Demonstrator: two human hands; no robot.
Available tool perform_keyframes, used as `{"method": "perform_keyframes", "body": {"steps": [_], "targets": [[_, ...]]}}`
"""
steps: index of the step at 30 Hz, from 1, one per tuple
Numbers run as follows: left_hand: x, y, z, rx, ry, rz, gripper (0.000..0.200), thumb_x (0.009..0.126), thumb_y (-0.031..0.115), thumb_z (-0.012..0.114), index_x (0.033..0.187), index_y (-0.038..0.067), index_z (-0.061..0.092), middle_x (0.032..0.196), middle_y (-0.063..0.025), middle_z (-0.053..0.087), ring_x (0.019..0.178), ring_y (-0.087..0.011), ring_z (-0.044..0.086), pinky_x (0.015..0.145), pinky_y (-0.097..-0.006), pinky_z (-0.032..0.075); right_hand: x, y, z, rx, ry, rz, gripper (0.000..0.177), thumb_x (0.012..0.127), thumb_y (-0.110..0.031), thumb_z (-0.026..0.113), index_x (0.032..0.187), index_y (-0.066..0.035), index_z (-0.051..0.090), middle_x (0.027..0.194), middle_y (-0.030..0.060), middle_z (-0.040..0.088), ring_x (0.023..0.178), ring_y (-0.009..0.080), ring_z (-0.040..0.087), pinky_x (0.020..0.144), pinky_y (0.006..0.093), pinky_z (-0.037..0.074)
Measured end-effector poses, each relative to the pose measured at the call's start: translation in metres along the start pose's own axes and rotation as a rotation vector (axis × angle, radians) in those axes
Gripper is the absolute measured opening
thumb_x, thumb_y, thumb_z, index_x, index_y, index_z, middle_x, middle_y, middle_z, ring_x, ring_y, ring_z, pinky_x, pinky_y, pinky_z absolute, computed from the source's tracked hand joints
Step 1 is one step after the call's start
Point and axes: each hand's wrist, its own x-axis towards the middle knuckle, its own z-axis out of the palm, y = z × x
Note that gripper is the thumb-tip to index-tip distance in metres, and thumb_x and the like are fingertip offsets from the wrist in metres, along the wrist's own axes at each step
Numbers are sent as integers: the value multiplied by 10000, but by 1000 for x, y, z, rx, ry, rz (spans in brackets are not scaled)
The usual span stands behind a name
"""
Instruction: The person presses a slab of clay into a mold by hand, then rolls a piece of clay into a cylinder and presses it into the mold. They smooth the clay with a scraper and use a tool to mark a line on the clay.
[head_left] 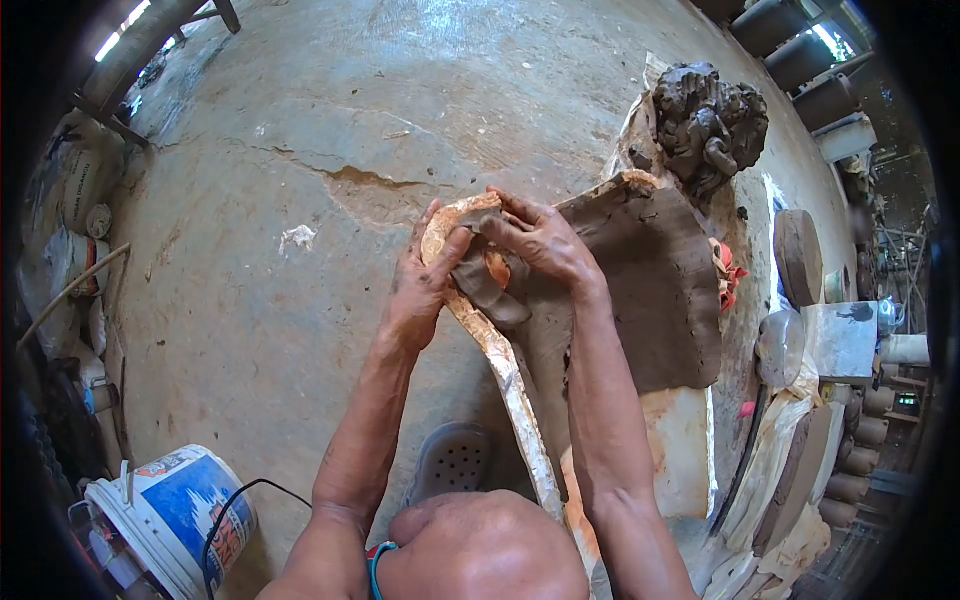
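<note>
My left hand (425, 275) wraps round the outer side of a pale, crusted mould edge (510, 385), its thumb pressed on grey-brown clay (480, 280) inside. From the right, my right hand (545, 240) has its fingers on the same clay near the top of the mould. An orange-red patch shows between the clay pieces. Beside my right forearm, a large sheet of dark clay (650, 290) covers a wide part of the mould. A rough lump of dark wet clay (705, 125) sits beyond it.
A blue and white bucket (185, 510) stands at the lower left, with a black cable beside it. Sacks (85, 190) lie at the left edge. Round clay slabs (797, 257) and a metal box (840, 340) are at the right. A grey clog (452, 460) shows below.
</note>
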Motion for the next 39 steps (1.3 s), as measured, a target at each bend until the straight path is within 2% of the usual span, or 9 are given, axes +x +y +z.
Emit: {"method": "perform_keyframes", "body": {"steps": [6, 10, 14, 20, 23, 26, 31, 36, 39], "targets": [[9, -8, -5, 234, -65, 163, 643, 966, 107, 778, 1522, 2, 471, 1285, -135, 697, 1114, -202, 700, 980, -334, 586, -2, -9, 16, 11, 161, -8, 678, 886, -328, 850, 1428, 18, 635, 1277, 164, 748, 1160, 211, 700, 1006, 340, 537], [14, -4, -7, 274, 19, 84, 712, 898, 172, 855, 1470, -60, 501, 1264, -163, 702, 1085, -204, 708, 919, -332, 599, -10, -19, 9, -225, 125, 39, 651, 955, -396, 763, 1442, 12, 621, 1277, 174, 750, 1187, 228, 696, 1017, 358, 529], [23, 1, 0, 381, 159, 16, 804, 823, 260, 921, 1422, -101, 524, 1229, -202, 709, 1061, -200, 710, 856, -327, 603, -8, 11, 13, 27, 92, 25, 629, 1030, -439, 649, 1479, -4, 580, 1307, 207, 733, 1207, 230, 691, 1034, 355, 511], [24, 7, 3, 531, 66, 91, 774, 839, 341, 907, 1374, -105, 570, 1217, -219, 708, 1059, -210, 708, 873, -316, 592, -8, 14, 14, -52, 180, -38, 615, 1047, -473, 621, 1476, -33, 588, 1309, 201, 734, 1216, 249, 683, 1029, 357, 504], [20, 19, 10, 734, 133, 53, 799, 862, 343, 897, 1424, -83, 520, 1250, -199, 701, 1097, -230, 703, 916, -370, 589, -14, 4, 8, 47, 150, 89, 612, 1056, -381, 577, 1510, 25, 521, 1405, 237, 668, 1313, 272, 637, 1101, 352, 470], [45, 11, -8, 568, 82, 37, 685, 845, 371, 908, 1285, -61, 609, 1158, -165, 716, 1038, -207, 692, 879, -370, 582, -40, -8, 21, 37, 374, -155, 607, 1053, -311, 555, 1511, 83, 496, 1448, 243, 634, 1373, 228, 580, 1151, 339, 433], [39, 13, 1, 688, 73, 112, 587, 851, 394, 894, 1163, -43, 657, 1024, -138, 736, 889, -173, 694, 767, -317, 567, -46, -20, 42, -401, 274, -108, 738, 936, -309, 580, 1500, 149, 451, 1597, 323, 428, 1532, 409, 381, 1284, 405, 285], [35, 14, 3, 712, 72, 148, 560, 897, 430, 853, 1163, -25, 666, 1022, -117, 734, 892, -150, 689, 754, -308, 565, -37, -16, 12, -469, 256, -220, 621, 956, -259, 534, 1539, -46, 523, 1623, 305, 395, 1545, 401, 356, 1295, 451, 265], [34, 6, 1, 338, 92, -51, 493, 997, 433, 745, 1214, -5, 676, 1093, -113, 737, 931, -170, 709, 791, -322, 586, -25, -18, 9, -472, 260, -341, 596, 957, -249, 516, 1532, -99, 551, 1623, 277, 416, 1544, 382, 369, 1299, 467, 257]]}}
